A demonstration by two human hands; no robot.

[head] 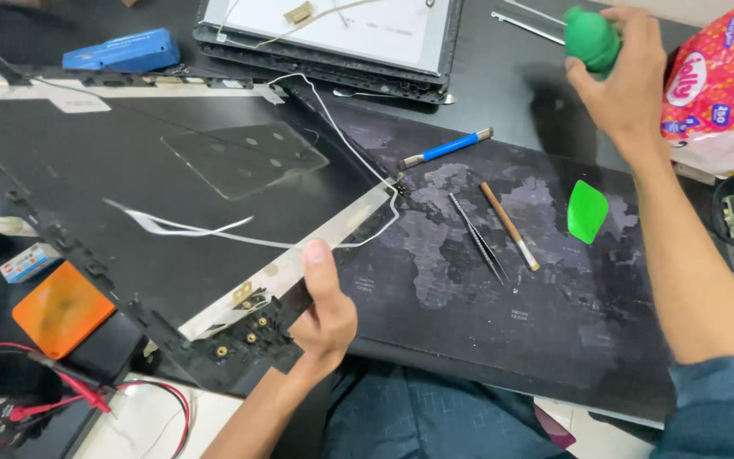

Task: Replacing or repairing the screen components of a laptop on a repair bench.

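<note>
**Lid cover in one hand, green blower in the other – grip + orientation notes**

Nearest first: the left hand point(326, 310) is closed round the near corner of the big flat black plastic laptop lid cover point(142, 183), thumb on top, fingers tucked under, right by the brass-screw hinge bracket point(244, 327). Imo that's the right place to hold it, bc the hinge corner looks like the stiffest bit. I'd keep the thumb off the thin white antenna wire point(346, 153) looping past it, and keep the panel level so it doesn't flex.

The cover lies across the left of the dark world-map desk mat point(503, 297). Its long axis runs diagonally, from the held corner near the body up and away toward the far left, inner side facing up w/ a clear plastic sheet point(244, 157) resting on it.

On the mat to the right, well apart from the cover: slim metal tweezers point(477, 238), a wooden-handled brush point(510, 226), a green plastic pick point(587, 211).

Farther back, the right hand point(618, 81) is raised off the desk, fingers wrapped round a round green rubber blower point(592, 38), near a pink tissue pack point(719, 85). Can't tell which way its nozzle points, so I'd check that before squeezing.
</note>
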